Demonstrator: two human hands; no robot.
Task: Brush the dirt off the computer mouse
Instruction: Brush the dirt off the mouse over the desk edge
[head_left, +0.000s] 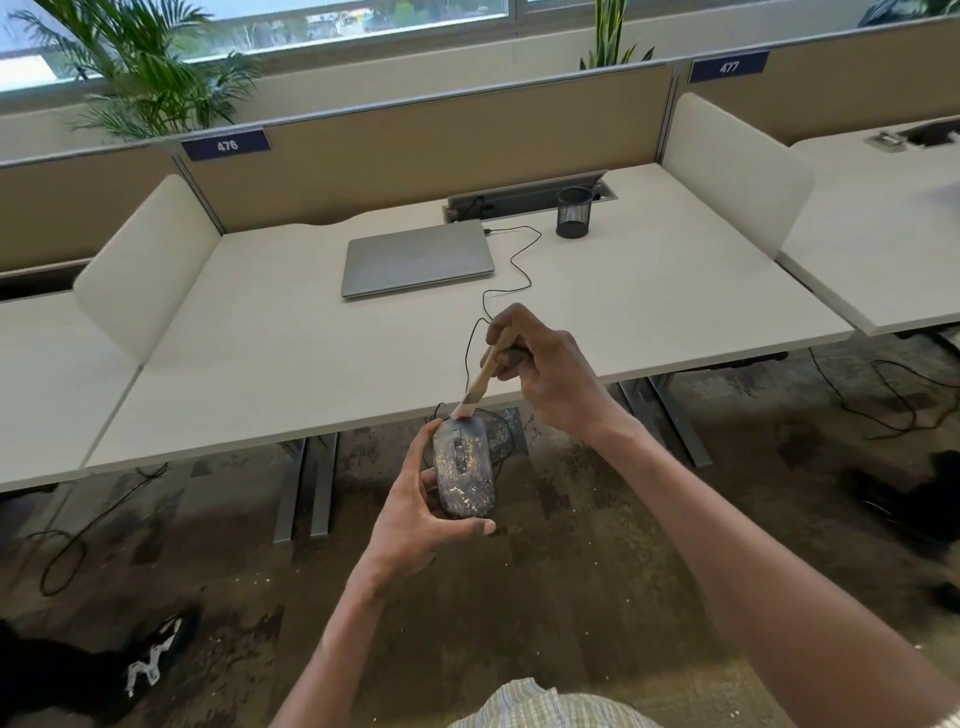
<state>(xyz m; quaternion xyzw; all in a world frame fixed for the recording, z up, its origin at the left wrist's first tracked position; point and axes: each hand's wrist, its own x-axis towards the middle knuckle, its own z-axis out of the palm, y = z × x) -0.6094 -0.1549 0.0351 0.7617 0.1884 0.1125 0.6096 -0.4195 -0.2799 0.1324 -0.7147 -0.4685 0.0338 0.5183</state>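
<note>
One computer mouse, dirt-flecked, corded, likely light and rigid, held off the bench edge, sides clasped by left hand grip; right hand pinching brush, bristles at mouse front.

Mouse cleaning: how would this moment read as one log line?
left hand holds dirty mouse off desk | right hand grips brush | bristles at mouse front | dirt remains
</note>
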